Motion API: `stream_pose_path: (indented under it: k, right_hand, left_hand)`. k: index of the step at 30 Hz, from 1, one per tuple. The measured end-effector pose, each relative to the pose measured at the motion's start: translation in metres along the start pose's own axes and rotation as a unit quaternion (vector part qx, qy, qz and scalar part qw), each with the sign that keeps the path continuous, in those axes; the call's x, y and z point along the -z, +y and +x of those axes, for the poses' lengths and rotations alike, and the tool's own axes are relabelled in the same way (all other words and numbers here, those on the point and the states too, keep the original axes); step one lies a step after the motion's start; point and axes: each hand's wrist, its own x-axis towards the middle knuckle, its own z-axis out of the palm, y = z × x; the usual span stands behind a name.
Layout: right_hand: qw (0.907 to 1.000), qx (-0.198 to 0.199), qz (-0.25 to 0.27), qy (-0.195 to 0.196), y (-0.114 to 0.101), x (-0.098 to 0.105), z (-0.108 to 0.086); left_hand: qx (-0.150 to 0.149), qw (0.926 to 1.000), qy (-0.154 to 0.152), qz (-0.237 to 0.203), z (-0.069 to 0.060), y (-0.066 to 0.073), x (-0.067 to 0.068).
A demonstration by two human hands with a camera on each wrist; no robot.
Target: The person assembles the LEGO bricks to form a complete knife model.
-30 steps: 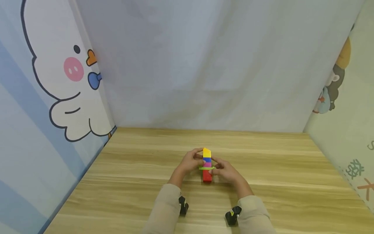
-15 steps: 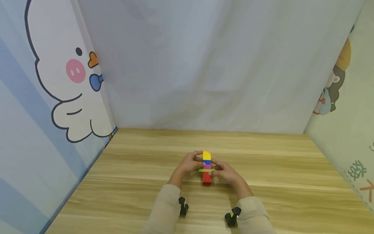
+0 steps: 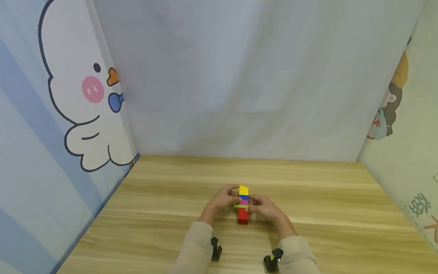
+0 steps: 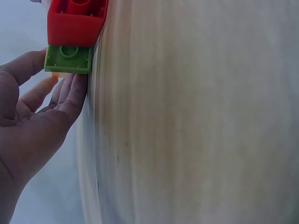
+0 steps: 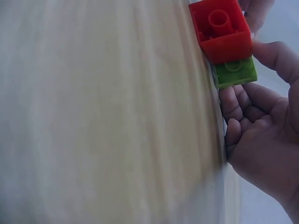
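A toy building-brick stack lies or leans on the table, its hollow end toward me. In the head view it runs from a yellow sloped brick (image 3: 243,190) through a blue brick (image 3: 243,197), a pink brick (image 3: 244,203) and a wider green plate (image 3: 237,206) to a red brick (image 3: 243,217) nearest me. My left hand (image 3: 221,199) grips the far part from the left, thumb at the pink brick. From the right, my right hand (image 3: 268,210) holds the stack, thumb on the red brick. Both wrist views show the red brick's open underside; the far fingertips are partly hidden.
The wood-grain table (image 3: 164,190) reaches back to a pale curtain (image 3: 232,83). Printed cartoon walls stand at the left and right. Black wrist devices (image 3: 216,249) sit by both beige sleeves.
The head view has tilted, so table, hands and stack appear lower in it. Both hands keep their hold on the brick stack, which looks unchanged in make-up.
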Motion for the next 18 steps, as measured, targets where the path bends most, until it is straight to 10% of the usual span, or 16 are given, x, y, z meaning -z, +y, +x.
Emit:
stream_pose_path:
  k: [18]
  right_hand:
    - [0.9994,-0.016,-0.006,0.031,-0.0027,-0.0012,-0.0015]
  left_hand:
    - [0.016,0.9991,0.003,0.039,-0.0030,0.0010,0.0027]
